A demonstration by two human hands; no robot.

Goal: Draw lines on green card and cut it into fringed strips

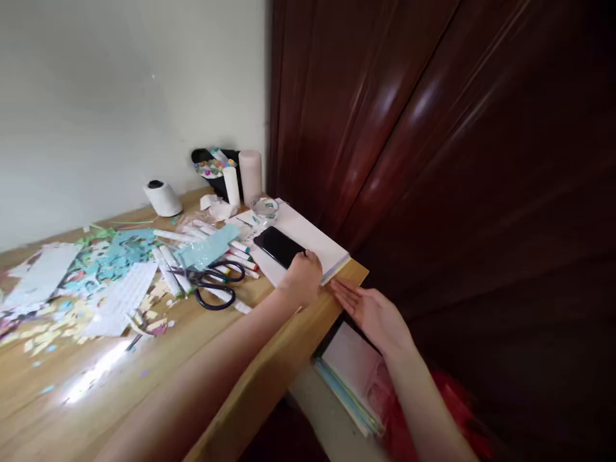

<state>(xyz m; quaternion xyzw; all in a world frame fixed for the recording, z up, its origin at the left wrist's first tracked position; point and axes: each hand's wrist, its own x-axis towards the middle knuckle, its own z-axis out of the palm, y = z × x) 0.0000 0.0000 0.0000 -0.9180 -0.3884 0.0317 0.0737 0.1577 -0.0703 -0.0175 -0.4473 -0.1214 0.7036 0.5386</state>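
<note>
- Black, glossy, rectangular smartphone [276, 244]: flat upon the white, rectangular paper pad [315, 236]; long axis slanting from far left toward the left hand [305, 277], the nearer.
- Left hand: fingers curled at its near end; grip cannot be told.
- Right hand [371, 314]: open, fingers extended near the pad's near corner, visibly holding nothing.

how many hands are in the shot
2: the left hand is at the near end of the black phone, over the white pad; the right hand is beside the table corner.
</note>
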